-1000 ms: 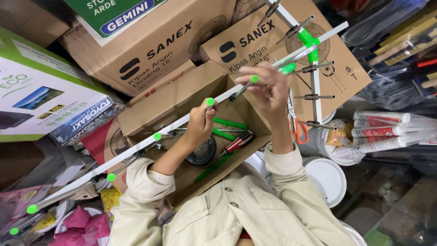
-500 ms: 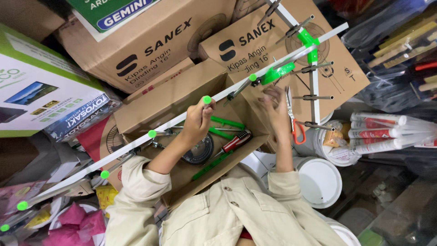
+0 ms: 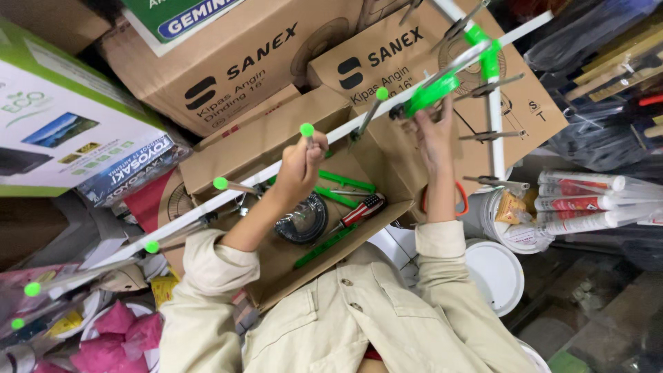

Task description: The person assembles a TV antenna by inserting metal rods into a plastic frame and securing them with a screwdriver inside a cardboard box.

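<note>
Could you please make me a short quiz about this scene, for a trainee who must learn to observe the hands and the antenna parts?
1. True or false: the left hand grips a thin rod with a green tip on the white antenna bar.
2. Which thing does the right hand touch? A) the green clamp B) the white bucket lid C) the pink cloth
3. Fill in: inside the open cardboard box, the screwdriver with a red-and-white striped handle lies beside a coil of ____ cable.

Key: 1 true; 2 A; 3 black.
</note>
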